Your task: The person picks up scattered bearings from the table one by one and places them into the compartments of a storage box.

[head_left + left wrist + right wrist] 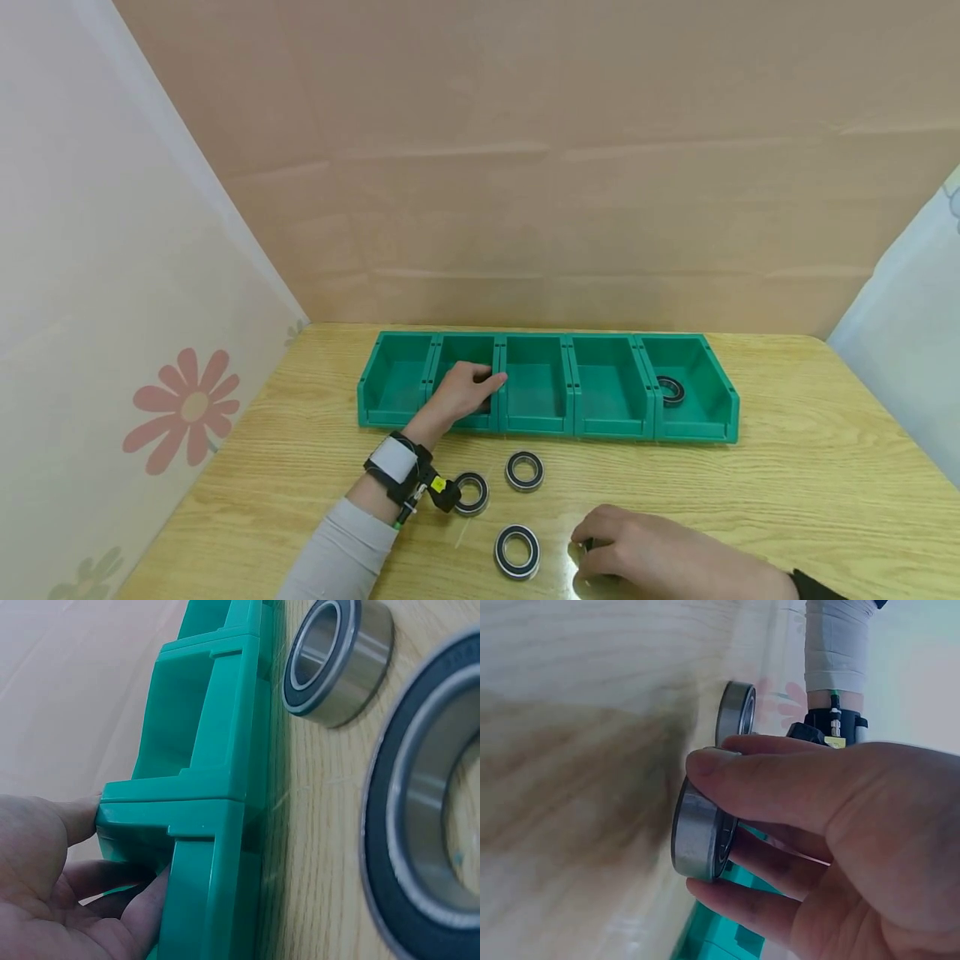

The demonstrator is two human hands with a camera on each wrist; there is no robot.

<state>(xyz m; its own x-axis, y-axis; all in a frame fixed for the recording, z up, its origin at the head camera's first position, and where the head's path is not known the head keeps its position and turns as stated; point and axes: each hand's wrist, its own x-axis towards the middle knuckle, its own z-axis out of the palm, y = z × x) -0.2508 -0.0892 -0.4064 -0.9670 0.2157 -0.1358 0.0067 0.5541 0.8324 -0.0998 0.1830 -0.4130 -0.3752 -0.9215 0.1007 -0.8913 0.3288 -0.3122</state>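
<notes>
A row of green bins [536,427] stands on the table. My left hand [465,390] reaches into the second bin from the left; in the left wrist view its thumb [77,819] lies at the bin's rim, apart from the fingers, whose tips are partly hidden inside. At the front right, my right hand [637,550] holds a bearing [697,832] between thumb and fingers, close to the tabletop. Left of it lie three bearings: a front one [500,562], one beside the left wrist [483,497], and one nearer the bins [524,486].
One more bearing [681,392] lies in the far-right bin. Behind the bins rises a brown paper-like backdrop [555,208]. A white flower-patterned sheet [180,308] borders the table [787,483] on the left, and another pale sheet [907,333] on the right.
</notes>
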